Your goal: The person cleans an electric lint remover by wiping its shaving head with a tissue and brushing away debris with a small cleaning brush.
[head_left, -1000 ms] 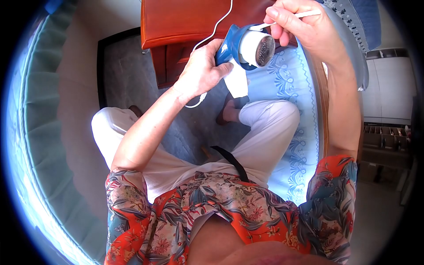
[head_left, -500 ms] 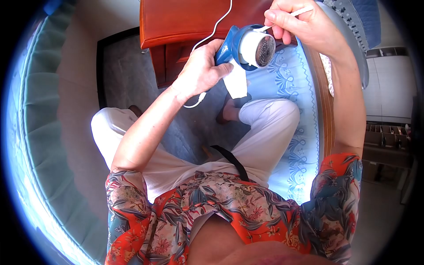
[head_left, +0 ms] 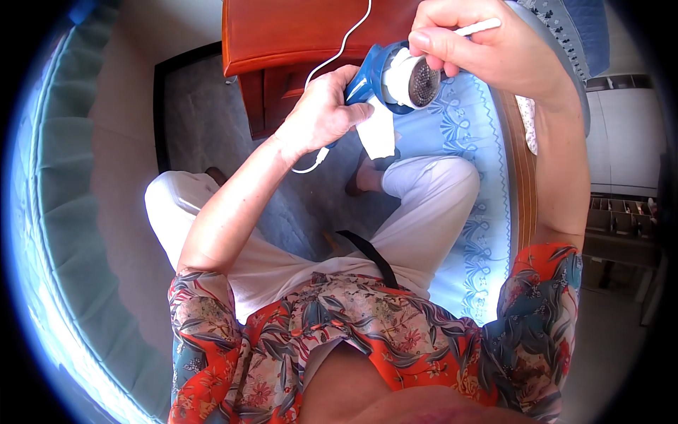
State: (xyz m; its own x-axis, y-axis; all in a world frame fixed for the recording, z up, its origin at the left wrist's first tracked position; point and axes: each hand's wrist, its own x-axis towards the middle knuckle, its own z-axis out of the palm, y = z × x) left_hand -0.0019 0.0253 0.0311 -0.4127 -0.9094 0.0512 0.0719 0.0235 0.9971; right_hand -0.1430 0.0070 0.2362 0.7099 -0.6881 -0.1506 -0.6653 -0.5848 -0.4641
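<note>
My left hand (head_left: 321, 106) is wrapped around the blue body of a lint remover (head_left: 361, 79), its round perforated metal head (head_left: 424, 82) turned to the right. A white flap (head_left: 378, 132), like folded paper or tissue, hangs below it under my left thumb. My right hand (head_left: 459, 42) pinches a thin white stick (head_left: 480, 27) at the upper edge of the head. One end of the stick pokes out to the right; its other end is hidden behind my fingers. A white cable (head_left: 321, 157) comes out of the lint remover's lower end.
A reddish-brown wooden table (head_left: 282, 35) stands ahead, the cable running over it. A bed with a light blue patterned sheet (head_left: 487, 212) and a brown edge is on my right. My knees (head_left: 438, 184) are below the hands. A green curtain (head_left: 78, 233) hangs at left.
My right hand has moved slightly left and down, bringing the stick closer to the metal head. My left hand and the lint remover have hardly moved.
</note>
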